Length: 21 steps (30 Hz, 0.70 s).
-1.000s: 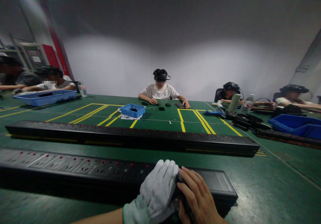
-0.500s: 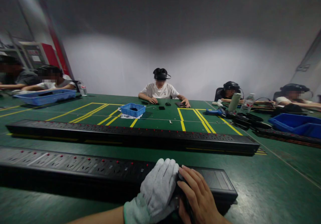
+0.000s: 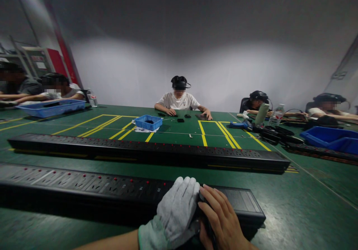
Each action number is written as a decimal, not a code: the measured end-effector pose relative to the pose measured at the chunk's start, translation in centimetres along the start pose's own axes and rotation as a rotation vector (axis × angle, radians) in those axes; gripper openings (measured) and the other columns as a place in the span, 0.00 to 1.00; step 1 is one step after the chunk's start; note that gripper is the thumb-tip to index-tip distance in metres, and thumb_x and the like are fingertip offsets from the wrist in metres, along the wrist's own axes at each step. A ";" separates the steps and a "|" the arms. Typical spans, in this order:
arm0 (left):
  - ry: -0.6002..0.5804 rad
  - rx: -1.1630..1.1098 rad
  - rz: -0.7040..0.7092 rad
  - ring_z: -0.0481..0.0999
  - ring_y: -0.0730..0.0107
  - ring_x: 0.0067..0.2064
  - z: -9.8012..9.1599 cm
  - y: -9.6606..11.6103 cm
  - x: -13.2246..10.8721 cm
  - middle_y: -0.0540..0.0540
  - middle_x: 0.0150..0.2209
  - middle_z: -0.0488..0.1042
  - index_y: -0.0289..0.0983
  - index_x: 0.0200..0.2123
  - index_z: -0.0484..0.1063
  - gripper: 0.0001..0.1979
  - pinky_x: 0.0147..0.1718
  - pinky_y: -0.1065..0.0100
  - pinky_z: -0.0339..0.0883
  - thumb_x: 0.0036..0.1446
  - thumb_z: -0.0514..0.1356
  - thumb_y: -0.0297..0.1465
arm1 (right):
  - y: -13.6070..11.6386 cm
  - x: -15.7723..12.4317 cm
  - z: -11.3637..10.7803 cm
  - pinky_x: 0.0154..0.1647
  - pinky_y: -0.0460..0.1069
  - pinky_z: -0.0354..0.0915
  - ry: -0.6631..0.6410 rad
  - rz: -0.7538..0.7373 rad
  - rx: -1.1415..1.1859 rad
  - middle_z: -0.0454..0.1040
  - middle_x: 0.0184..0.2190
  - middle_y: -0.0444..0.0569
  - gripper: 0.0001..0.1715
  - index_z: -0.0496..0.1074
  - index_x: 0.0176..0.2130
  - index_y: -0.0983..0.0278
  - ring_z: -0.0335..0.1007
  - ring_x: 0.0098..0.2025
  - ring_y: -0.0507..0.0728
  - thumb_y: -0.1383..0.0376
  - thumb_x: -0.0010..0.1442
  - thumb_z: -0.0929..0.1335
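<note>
Gloved left hand (image 3: 179, 211): fingers together over near power strip (image 3: 92, 182), grip untellable | bare right hand (image 3: 220, 216): pinching dark object (image 3: 209, 229) | unmoved; work stays put

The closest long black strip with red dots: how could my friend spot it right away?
On the green, yellow-lined table, find the nearest long black socket strip with red dots, cut off by the picture's left edge. Unlike the black strip behind it, it has a white-gloved left hand and bare right hand near its right end.
</note>
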State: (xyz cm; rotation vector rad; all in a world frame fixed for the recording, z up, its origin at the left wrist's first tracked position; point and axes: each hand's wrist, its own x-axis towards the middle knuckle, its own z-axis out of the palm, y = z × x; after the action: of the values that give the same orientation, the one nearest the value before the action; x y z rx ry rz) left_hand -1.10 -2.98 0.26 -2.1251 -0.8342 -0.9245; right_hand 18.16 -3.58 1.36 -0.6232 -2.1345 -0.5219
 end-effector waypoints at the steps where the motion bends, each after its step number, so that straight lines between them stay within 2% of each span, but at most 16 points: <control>1: -0.006 -0.002 0.002 0.68 0.46 0.60 0.0 0.0 0.0 0.28 0.55 0.71 0.20 0.56 0.66 0.26 0.57 0.49 0.65 0.66 0.47 0.35 | 0.0 0.0 0.0 0.60 0.60 0.66 -0.001 0.001 0.000 0.70 0.58 0.58 0.25 0.67 0.53 0.66 0.62 0.64 0.63 0.76 0.56 0.62; 6: -0.029 -0.012 0.008 0.67 0.45 0.60 0.0 0.0 -0.3 0.28 0.56 0.69 0.20 0.57 0.65 0.26 0.56 0.48 0.66 0.66 0.48 0.36 | 0.0 0.1 -0.1 0.59 0.59 0.67 0.001 -0.006 -0.005 0.71 0.57 0.59 0.24 0.67 0.52 0.67 0.62 0.64 0.63 0.76 0.56 0.61; 15: 0.014 -0.005 -0.010 0.67 0.47 0.61 0.1 0.1 -0.1 0.29 0.54 0.71 0.21 0.57 0.66 0.26 0.56 0.50 0.66 0.65 0.48 0.35 | 0.1 0.0 0.0 0.60 0.59 0.67 -0.006 -0.001 -0.002 0.70 0.57 0.58 0.24 0.67 0.53 0.66 0.62 0.64 0.63 0.76 0.57 0.62; 21: -0.002 0.001 0.009 0.68 0.46 0.60 0.0 -0.1 0.0 0.28 0.55 0.70 0.21 0.57 0.65 0.26 0.55 0.49 0.67 0.66 0.47 0.36 | 0.1 0.1 0.0 0.59 0.59 0.67 0.004 -0.005 -0.014 0.71 0.56 0.57 0.24 0.67 0.53 0.66 0.62 0.64 0.62 0.76 0.57 0.61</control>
State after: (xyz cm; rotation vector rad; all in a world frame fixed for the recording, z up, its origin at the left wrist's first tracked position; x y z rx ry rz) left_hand -1.17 -2.97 0.24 -2.1272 -0.8255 -0.9170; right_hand 18.16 -3.49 1.40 -0.6252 -2.1309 -0.5409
